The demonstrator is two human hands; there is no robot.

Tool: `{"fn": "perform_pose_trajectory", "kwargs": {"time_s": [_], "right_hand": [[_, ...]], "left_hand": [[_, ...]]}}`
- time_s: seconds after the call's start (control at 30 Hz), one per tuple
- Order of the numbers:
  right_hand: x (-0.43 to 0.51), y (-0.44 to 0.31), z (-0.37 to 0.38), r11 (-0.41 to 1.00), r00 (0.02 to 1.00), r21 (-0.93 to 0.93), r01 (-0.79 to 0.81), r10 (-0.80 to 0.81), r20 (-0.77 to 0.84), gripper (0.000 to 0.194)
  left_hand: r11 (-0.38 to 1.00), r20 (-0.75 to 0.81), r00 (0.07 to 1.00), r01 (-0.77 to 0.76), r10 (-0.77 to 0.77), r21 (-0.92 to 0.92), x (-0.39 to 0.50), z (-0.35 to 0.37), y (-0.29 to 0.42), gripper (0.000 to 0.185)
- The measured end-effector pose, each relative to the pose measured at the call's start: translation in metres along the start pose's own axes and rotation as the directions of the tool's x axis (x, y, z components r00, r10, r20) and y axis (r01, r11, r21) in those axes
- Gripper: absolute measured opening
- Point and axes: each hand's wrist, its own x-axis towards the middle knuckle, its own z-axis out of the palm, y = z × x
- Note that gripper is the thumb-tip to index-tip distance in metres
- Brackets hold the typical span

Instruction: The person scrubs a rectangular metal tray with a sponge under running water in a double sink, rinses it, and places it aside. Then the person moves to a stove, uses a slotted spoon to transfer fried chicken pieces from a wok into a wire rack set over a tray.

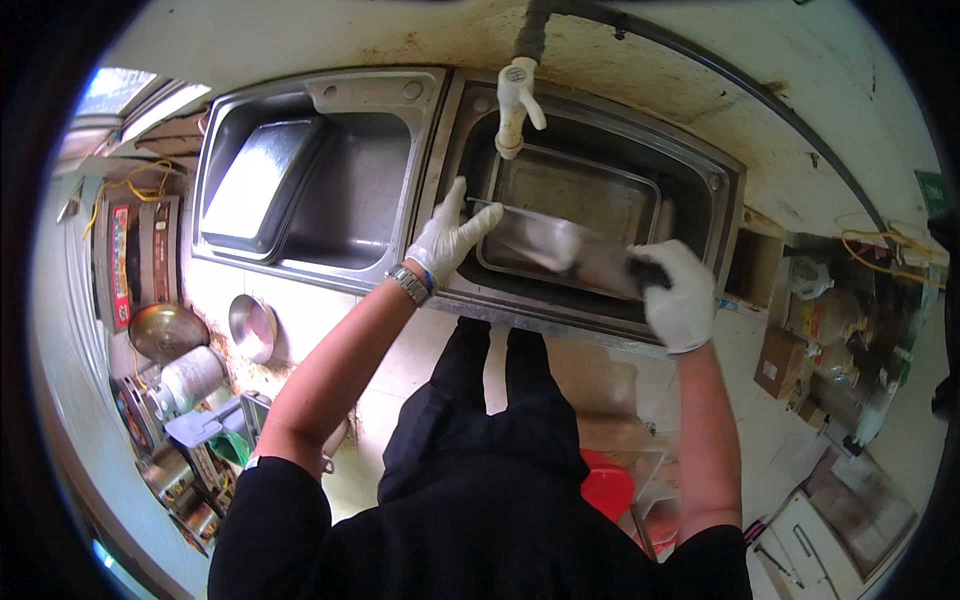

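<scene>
My left hand (457, 229), in a white glove, holds the left end of a thin metal piece (551, 238) over the right sink basin. Motion blurs this piece, so its exact kind cannot be told. At its right end, my gloved right hand (679, 292) is closed around a dark object (649, 274), a handle or a scrubber; which one is unclear. Beneath them a rectangular metal tray (581, 184) lies in the right basin. A white plastic tap (517, 101) hangs above that basin, with no water visibly running.
Left of the divider, another steel basin (349, 187) holds a shiny rectangular pan (251, 184). A metal bowl (253, 328), a wok (168, 332) and a gas cylinder (191, 373) stand at the left. Near my legs is a red plastic container (606, 486); a cardboard box (780, 363) sits farther right.
</scene>
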Motion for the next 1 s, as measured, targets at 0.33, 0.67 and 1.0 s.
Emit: {"fn": "perform_pose_trajectory", "kwargs": {"time_s": [0.33, 0.67, 1.0], "right_hand": [[0.080, 0.065, -0.046, 0.977, 0.977, 0.074, -0.199, 0.203, -0.066, 0.037], [0.077, -0.037, 0.039, 0.984, 0.982, -0.057, 0.172, -0.176, -0.073, 0.045], [0.148, -0.050, 0.111, 0.906, 0.924, -0.257, 0.336, -0.264, 0.277, 0.029]], "left_hand": [[0.807, 0.402, 0.913, 0.191, 0.062, -0.559, -0.031, -0.007, 0.032, 0.018], [0.297, 0.154, 0.968, 0.209, -0.198, -0.932, -0.028, 0.049, 0.044, 0.013], [0.093, 0.147, 0.963, 0.172, -0.227, -0.981, -0.051, 0.050, 0.034, 0.012]]}}
